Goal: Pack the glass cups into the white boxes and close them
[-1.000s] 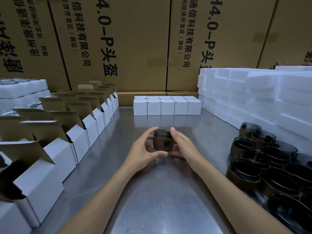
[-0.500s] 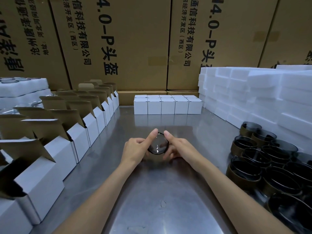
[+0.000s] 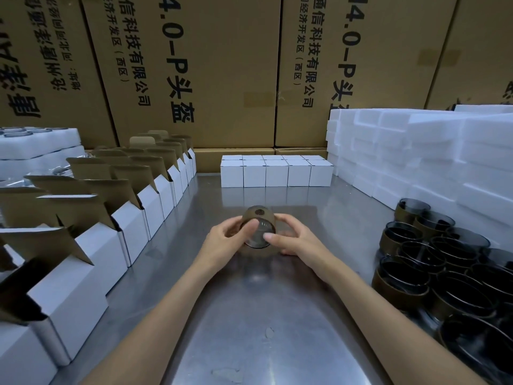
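Observation:
A glass cup with a brown paper sleeve is held over the middle of the steel table, tipped so its thick clear base faces me. My left hand grips its left side and my right hand grips its right side, both thumbs on the base. A row of open white boxes with raised brown flaps runs along the left. Several closed white boxes stand in a row at the back. Many more sleeved glass cups crowd the right side.
Stacks of white foam pieces rise at the back right, and foam trays sit at the far left. Big brown cartons wall off the back of the table.
The cup went from upright to lying with its base toward me. Both hands have shifted their grip and now tilt it further back, showing the brown sleeve on top.

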